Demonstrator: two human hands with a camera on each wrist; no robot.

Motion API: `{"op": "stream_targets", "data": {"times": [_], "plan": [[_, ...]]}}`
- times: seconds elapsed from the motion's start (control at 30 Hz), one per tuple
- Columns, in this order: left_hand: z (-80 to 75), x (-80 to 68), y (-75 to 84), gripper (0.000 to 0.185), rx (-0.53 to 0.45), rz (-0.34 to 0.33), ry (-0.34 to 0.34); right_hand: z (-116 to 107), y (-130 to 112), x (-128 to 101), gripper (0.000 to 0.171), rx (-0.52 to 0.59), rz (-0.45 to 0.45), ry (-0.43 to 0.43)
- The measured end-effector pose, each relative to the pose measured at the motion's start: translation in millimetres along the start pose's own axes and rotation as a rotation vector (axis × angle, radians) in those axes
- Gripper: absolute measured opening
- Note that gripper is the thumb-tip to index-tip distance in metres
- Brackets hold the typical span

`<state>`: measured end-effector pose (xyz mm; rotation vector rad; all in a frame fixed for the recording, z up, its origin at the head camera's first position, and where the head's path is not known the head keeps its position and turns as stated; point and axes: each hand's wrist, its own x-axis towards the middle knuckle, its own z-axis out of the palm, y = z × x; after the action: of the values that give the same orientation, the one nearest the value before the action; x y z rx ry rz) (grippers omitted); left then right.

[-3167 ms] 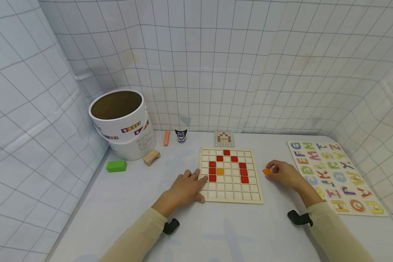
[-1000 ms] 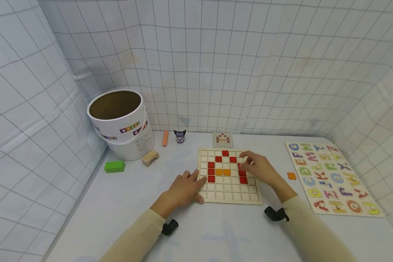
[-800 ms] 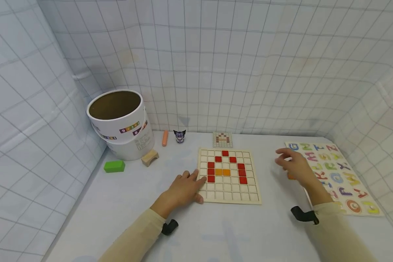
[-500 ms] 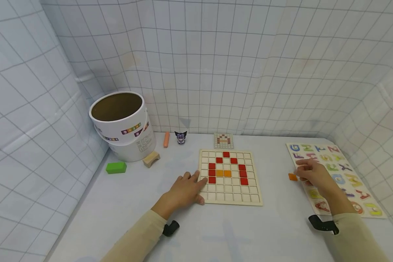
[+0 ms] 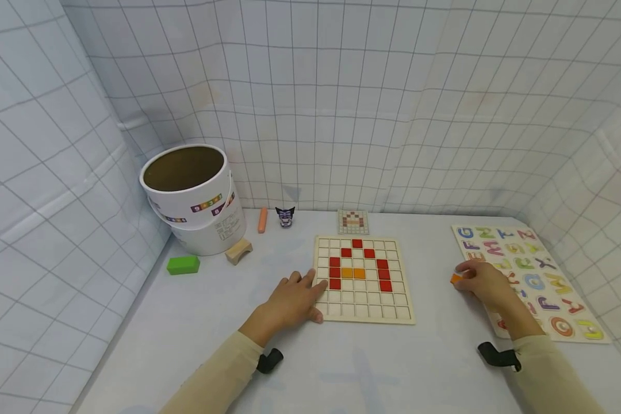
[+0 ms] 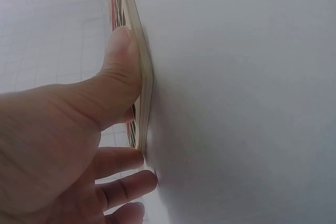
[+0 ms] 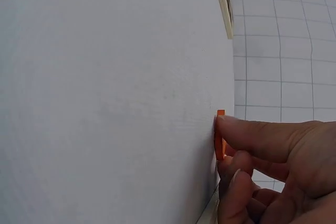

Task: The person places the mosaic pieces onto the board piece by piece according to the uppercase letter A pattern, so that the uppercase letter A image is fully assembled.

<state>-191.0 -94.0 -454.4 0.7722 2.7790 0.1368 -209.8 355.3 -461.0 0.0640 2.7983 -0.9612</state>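
My right hand pinches a square orange tile between thumb and fingers, just off the left edge of the letter board. In the right wrist view the tile stands edge-on under the thumb, close to the white surface. The wooden grid board lies in the middle, with several red tiles in an arch shape and two orange tiles side by side inside it. On the board's left edge rests my left hand, fingers spread and thumb against the rim.
A small pattern card lies behind the grid board. The letter puzzle board is at right. At left stand a white bucket, a green block, a wooden arch block, an orange stick and a purple figurine.
A second orange tile has joined the first on the board. My right hand has since moved right, off the board, and taken hold of another orange tile. My left hand has stayed put.
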Motion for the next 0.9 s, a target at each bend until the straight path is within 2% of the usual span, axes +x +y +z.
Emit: {"op": "stream_targets", "data": {"times": [0.2, 0.33, 0.47, 0.63, 0.77, 0.9], "plan": [[1.8, 1.8, -1.2, 0.082, -0.001, -0.001, -0.008, 0, -5, 2, 0.04, -0.085, -0.003, 0.0], [2.0, 2.0, -1.7, 0.081, 0.007, 0.001, -0.001, 0, -10, 3, 0.035, -0.072, -0.01, 0.001], [1.6, 1.3, -1.1, 0.081, 0.01, 0.005, 0.008, 1, -11, 5, 0.042, -0.024, 0.02, -0.006], [-0.1, 0.9, 0.5, 0.081, 0.01, -0.004, 0.002, 4, -11, 9, 0.041, 0.09, 0.056, -0.02], [-1.5, 0.3, 1.2, 0.081, 0.013, -0.005, 0.0, 5, -11, 12, 0.042, 0.249, 0.057, -0.027], [-1.6, -0.2, 1.0, 0.081, 0.018, -0.004, -0.002, 5, -12, 12, 0.048, 0.418, 0.016, -0.039]]}}
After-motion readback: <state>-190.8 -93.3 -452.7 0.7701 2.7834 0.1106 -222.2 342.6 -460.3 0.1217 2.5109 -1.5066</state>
